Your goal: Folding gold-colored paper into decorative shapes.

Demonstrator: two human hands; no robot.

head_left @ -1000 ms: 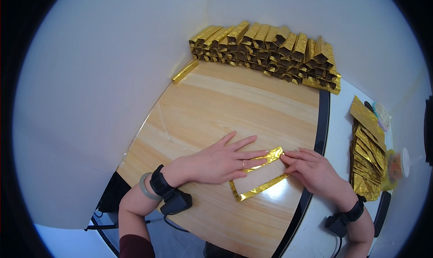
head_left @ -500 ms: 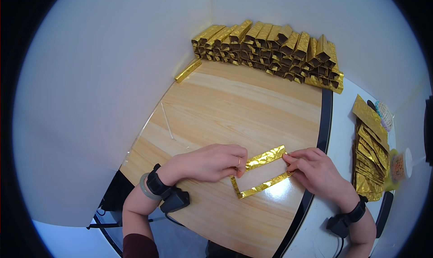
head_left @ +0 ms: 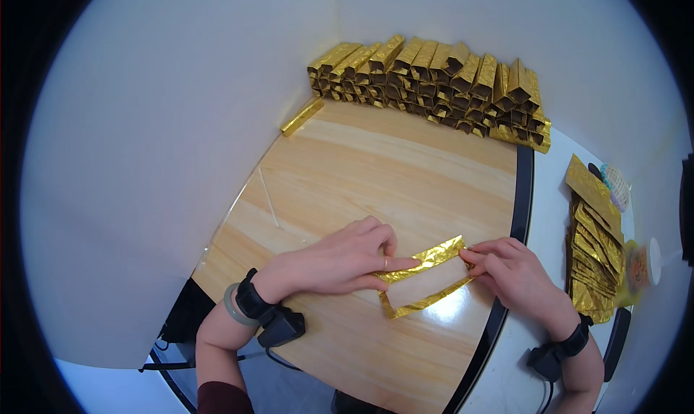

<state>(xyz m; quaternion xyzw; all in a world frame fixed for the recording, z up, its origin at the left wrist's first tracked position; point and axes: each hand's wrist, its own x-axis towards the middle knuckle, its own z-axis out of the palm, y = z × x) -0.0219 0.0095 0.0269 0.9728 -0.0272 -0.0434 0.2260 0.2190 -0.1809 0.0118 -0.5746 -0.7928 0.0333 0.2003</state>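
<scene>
Sheet [head_left: 428, 282], gold-bordered, on wooden table [head_left: 361, 175]; left hand [head_left: 347, 258] half-curled over its far gold edge [head_left: 442, 252], grip unclear; right hand [head_left: 512, 273] pinched on its right end; crooked creasing possible should the two hands pull unevenly.

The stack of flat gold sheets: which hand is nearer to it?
Right. The right hand is to the left of the stack; the left hand is farther left, over the wooden tabletop.

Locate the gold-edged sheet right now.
In the head view, the gold-edged sheet is below and right of centre, over the wooden tabletop, between the left hand and right hand, both touching it.
</scene>
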